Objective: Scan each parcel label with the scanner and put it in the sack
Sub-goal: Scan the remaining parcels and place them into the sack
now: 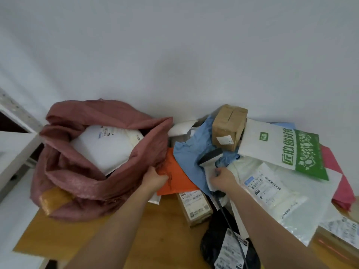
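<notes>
A dusty-red woven sack [77, 171] lies open on the left of the wooden table [155, 230], with a white mailer [104, 146] inside it. My left hand [154, 178] grips the sack's near rim, right beside an orange mailer [174, 181]. My right hand [223, 178] holds the handle of a grey-and-white scanner [210, 157], whose head points up and to the right over a blue bag [194, 148]. The scanner's black cable [229, 220] trails down toward me. Parcels are heaped to the right.
The heap holds a taped brown box [228, 127], a white-and-green bag [287, 150], a labelled clear bag [272, 193], a pink mailer [338, 171], a small labelled carton [194, 206] and a black bag [223, 247]. A white wall stands behind; white furniture [13, 148] sits left.
</notes>
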A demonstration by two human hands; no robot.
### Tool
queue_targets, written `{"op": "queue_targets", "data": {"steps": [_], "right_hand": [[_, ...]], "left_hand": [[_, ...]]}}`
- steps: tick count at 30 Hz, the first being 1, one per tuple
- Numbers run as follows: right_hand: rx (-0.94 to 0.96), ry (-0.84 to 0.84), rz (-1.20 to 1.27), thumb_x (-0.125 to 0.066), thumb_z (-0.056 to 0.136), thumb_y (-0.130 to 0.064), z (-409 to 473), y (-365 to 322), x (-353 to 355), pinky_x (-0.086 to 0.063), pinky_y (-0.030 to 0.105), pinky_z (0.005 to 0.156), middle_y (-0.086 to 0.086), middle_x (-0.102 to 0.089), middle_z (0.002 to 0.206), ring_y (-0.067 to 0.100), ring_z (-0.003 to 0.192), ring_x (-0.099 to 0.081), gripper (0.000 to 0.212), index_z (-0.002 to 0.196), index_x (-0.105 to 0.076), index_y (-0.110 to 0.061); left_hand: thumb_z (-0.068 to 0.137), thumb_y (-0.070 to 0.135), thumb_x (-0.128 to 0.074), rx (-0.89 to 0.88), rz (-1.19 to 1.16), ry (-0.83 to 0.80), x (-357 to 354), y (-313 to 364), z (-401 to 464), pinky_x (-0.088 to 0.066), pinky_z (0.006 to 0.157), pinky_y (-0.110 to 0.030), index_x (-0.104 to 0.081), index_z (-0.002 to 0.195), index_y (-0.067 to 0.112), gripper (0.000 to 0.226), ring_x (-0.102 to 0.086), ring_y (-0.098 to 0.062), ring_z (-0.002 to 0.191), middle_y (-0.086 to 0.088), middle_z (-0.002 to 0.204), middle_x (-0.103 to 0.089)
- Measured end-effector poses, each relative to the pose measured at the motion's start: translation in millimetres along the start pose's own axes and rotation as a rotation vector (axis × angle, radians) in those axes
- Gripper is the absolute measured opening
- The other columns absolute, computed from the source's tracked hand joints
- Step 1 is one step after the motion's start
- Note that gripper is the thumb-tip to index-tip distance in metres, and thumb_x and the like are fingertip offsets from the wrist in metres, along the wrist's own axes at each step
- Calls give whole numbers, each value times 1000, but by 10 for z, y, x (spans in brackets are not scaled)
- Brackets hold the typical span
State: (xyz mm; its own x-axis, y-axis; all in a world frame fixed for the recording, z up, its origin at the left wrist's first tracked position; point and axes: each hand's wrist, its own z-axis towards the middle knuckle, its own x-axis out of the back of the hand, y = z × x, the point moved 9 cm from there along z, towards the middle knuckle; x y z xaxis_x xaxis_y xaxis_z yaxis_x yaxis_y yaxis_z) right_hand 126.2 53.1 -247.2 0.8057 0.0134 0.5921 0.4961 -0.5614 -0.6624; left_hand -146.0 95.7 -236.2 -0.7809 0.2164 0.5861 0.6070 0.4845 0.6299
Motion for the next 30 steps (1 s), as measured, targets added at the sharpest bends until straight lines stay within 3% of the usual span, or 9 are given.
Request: {"op": "queue_targets", "data": {"steps": [1,4,8,11,14,17,19,25,30], "right_hand": [[21,12,1,-60,88,-11,20,3,-18,-35,26,81,22,-61,103,33,107,-58,8,91,-54,-6],[73,47,15,-73,80,-12,59,23,-70,-39,28,79,20,-64,107,33,104,-60,38,111,-57,3],[46,68,3,-75,75,-15,76,64,-105,-45,30,76,12,-63,100,30,97,-62,40,108,-56,-4],[26,33,53,-76,74,-10,97,32,-96,-40,28,70,9,-56,94,22,88,-56,47,111,-52,3],[-21,-18,104,-73,76,-12,51,-16,-33,-41,26,64,8,-53,92,19,85,-51,42,109,-51,2],[-35,-56,200,-66,80,-9,-17,-82,54,-48,35,76,15,-60,98,29,96,-59,28,104,-56,2],[-27,-32,259,-63,82,-6,-87,-157,171,-49,40,84,20,-63,104,33,101,-61,29,107,-58,6],[36,32,418,-60,82,-3,-276,-553,574,-49,33,71,19,-63,98,29,87,-63,26,108,-59,2],[168,37,444,-60,80,-3,-475,-1049,833,-44,34,62,13,-55,73,23,65,-53,8,87,-57,-2]], "left_hand": [[86,23,-65,42,-43,-3,-14,-67,8,-43,83,-28,-39,137,5,60,-55,-27,114,-12,130,-53],[88,21,-67,168,-220,-53,-113,-271,44,-40,83,-28,-36,142,5,64,-52,-26,120,-11,137,-49],[88,19,-71,228,-491,-95,-235,-346,65,-50,81,-33,-39,141,1,64,-60,-27,114,-14,134,-56],[87,23,-72,197,-505,-95,-217,-250,45,-53,86,-38,-38,141,5,66,-60,-28,112,-12,133,-56],[90,20,-69,175,-534,-189,-231,-34,-15,-57,76,-37,-52,132,5,48,-67,-27,98,-12,116,-67],[89,15,-68,147,-518,-225,-142,220,-68,-59,69,-38,-58,122,5,36,-70,-29,90,-14,103,-71],[88,15,-68,112,-481,-214,-27,389,-101,-59,77,-45,-58,120,7,34,-70,-32,91,-16,103,-71],[84,17,-66,-33,-362,-129,329,901,-212,-55,90,-51,-55,122,4,42,-67,-35,99,-21,111,-67],[84,6,-58,-70,-428,-234,356,1262,-397,-54,52,-29,-53,117,-3,35,-60,-24,73,-19,88,-60]]}}
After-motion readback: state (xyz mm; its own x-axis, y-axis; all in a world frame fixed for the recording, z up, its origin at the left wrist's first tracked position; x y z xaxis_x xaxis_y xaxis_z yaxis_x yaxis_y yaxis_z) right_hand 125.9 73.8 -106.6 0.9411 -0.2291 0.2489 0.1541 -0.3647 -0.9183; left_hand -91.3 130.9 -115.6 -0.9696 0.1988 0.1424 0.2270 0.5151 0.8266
